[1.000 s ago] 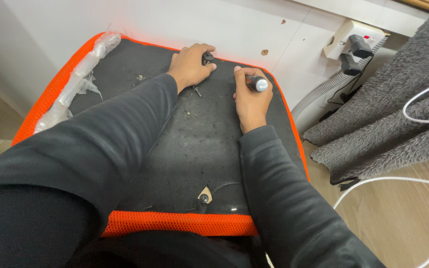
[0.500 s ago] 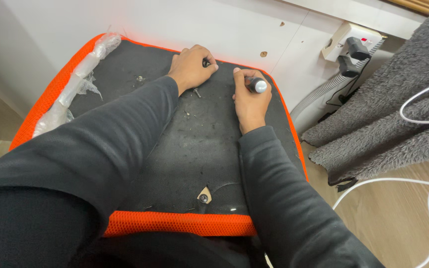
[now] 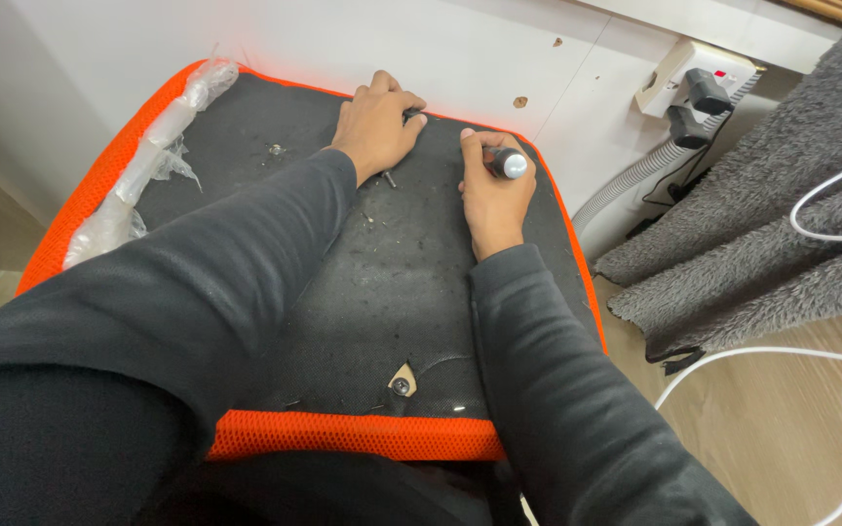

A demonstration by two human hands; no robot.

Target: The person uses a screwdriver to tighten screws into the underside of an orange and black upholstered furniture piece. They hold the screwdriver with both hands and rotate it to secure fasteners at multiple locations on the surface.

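We look down on an upturned seat base (image 3: 363,282), black felt on its underside with an orange mesh edge (image 3: 343,435), leaning near a white panel (image 3: 343,39). A crumpled strip of clear plastic wrap (image 3: 138,166) lies along its left edge, and a small torn hole with a bolt (image 3: 401,384) shows near the front edge. To the right sit a grey fleece blanket (image 3: 762,224), a white cable (image 3: 830,360) looping over the wooden floor (image 3: 762,429), a wall socket with black plugs (image 3: 694,88) and a grey ribbed hose (image 3: 626,180).

Our left hand (image 3: 374,127) rests flat at the far edge of the base, its fingers (image 3: 411,119) curled over a small dark part (we cannot tell what it is). Our right hand (image 3: 494,190) is closed around a black-handled screwdriver (image 3: 507,163), thumb and fingers wrapping the handle, its silver butt end pointing up toward us; the tip is hidden beneath the hand. The two hands sit near each other, apart.
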